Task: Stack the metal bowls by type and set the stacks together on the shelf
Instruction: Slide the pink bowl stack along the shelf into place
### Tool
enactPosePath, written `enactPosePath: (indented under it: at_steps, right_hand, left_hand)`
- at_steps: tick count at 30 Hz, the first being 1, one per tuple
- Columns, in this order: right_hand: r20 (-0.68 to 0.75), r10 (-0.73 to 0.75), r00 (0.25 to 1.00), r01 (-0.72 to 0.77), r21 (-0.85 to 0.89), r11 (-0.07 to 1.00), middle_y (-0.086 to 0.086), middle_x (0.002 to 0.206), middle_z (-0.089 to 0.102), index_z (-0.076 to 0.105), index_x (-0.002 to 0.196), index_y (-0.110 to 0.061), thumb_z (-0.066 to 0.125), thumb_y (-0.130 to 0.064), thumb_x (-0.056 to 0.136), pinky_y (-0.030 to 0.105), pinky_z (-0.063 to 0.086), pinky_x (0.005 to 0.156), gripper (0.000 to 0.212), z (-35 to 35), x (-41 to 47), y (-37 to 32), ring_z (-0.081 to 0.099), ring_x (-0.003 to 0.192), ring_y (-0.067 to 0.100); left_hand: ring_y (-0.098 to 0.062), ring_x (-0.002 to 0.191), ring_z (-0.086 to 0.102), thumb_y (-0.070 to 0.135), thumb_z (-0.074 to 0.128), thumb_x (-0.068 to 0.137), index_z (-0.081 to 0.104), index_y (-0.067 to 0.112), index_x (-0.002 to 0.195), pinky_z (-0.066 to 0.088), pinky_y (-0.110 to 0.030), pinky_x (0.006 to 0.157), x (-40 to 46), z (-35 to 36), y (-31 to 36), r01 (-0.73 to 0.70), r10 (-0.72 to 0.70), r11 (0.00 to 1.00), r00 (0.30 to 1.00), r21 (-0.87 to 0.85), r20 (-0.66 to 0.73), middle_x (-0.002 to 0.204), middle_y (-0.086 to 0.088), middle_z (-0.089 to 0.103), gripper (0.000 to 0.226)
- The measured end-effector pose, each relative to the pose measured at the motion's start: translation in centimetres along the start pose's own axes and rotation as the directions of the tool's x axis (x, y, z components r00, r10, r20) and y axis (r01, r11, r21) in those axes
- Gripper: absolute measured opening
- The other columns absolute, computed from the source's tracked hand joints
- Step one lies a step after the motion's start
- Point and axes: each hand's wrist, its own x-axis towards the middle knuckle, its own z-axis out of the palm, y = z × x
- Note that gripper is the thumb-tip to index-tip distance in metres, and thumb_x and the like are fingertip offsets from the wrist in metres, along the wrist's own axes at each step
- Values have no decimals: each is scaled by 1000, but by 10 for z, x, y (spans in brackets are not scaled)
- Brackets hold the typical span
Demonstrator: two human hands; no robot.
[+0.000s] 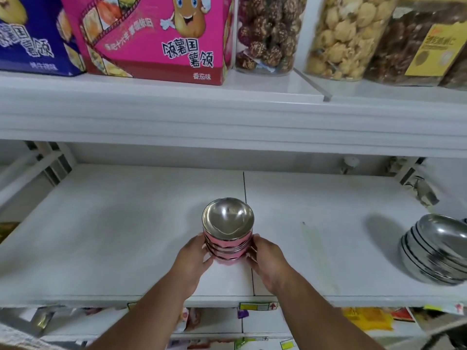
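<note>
A stack of pink-sided metal bowls (228, 232) stands on the white shelf (126, 236), near its front middle; the top bowl shows a shiny steel inside. My left hand (193, 258) presses the stack's left side and my right hand (267, 261) presses its right side, so both hands grip it. A second stack of plain silver metal bowls (434, 251) sits tilted at the far right of the same shelf, well apart from the pink stack.
A pale green stick (317, 251) lies on the shelf between the two stacks. The shelf above holds snack boxes (156, 34) and clear jars (346, 36) of food. Packaged goods (366, 318) fill the shelf below. Brackets (419, 188) stand at the back corners.
</note>
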Motion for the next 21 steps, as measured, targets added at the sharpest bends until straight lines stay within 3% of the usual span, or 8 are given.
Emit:
enactPosePath:
  at_steps: [4, 8, 10, 12, 13, 15, 17, 21]
  right_hand:
    - [-61, -4, 998, 0, -73, 997, 28, 139, 54, 51, 124, 8, 39, -23, 103, 52, 40, 115, 39, -1, 0, 8, 50, 134, 37]
    - [-69, -102, 992, 86, -205, 975, 21, 102, 70, 68, 102, -2, 38, -20, 100, 51, 45, 109, 34, 1, -5, 30, 67, 103, 26]
    - [-62, -146, 987, 129, -223, 966, 13, 107, 72, 72, 102, -16, 39, -22, 101, 46, 49, 107, 34, 3, -6, 36, 67, 106, 21]
    - [-62, -152, 986, 134, -228, 964, 1, 102, 72, 72, 92, -30, 39, -23, 102, 41, 50, 105, 35, 5, -3, 36, 65, 96, 12]
    - [-62, -148, 987, 130, -235, 963, 4, 102, 72, 71, 89, -28, 38, -23, 102, 41, 49, 106, 36, 5, -2, 36, 65, 95, 14]
    - [-39, -140, 989, 127, -238, 963, 19, 115, 68, 70, 98, -14, 38, -23, 100, 48, 47, 108, 33, 4, 1, 33, 66, 110, 28]
    - [-17, -142, 990, 134, -226, 965, 20, 123, 66, 70, 103, -13, 38, -23, 99, 51, 45, 109, 34, 4, 6, 29, 59, 122, 31]
    - [-9, -116, 993, 111, -224, 968, 22, 126, 65, 69, 106, -10, 38, -25, 99, 53, 44, 111, 35, 9, 21, 16, 56, 126, 32]
  left_hand:
    - [-19, 134, 47, 30, 47, 101, 55, 19, 135, 34, -45, 116, 0, -4, -7, -29, 30, 998, 999, 62, -30, 138, 3, 56, 37]
    - [-18, 136, 44, 26, 44, 102, 44, 20, 145, 36, -42, 115, -10, -6, -25, -69, 79, 988, 994, 137, -72, 145, 1, 49, 44]
    - [-15, 132, 47, 21, 44, 102, 49, 23, 142, 38, -40, 113, -12, -6, -31, -102, 112, 981, 992, 166, -52, 142, 4, 52, 41]
    - [-12, 130, 50, 18, 44, 102, 51, 26, 141, 40, -38, 112, -9, -6, -33, -116, 126, 975, 991, 188, -42, 140, 7, 55, 41]
    - [-11, 128, 51, 17, 45, 101, 54, 30, 137, 41, -37, 111, -7, -6, -32, -117, 127, 974, 991, 196, -40, 138, 8, 57, 40]
    - [-9, 123, 55, 14, 47, 99, 63, 41, 119, 43, -37, 110, -3, -6, -29, -121, 131, 969, 991, 216, -32, 130, 13, 62, 38]
    - [-7, 120, 56, 13, 47, 98, 63, 48, 105, 43, -37, 110, 2, -5, -25, -122, 132, 968, 991, 218, -32, 122, 18, 64, 40]
    - [-5, 116, 57, 14, 46, 99, 62, 47, 107, 43, -35, 109, 17, -2, -14, -121, 129, 973, 991, 197, -31, 119, 16, 65, 37]
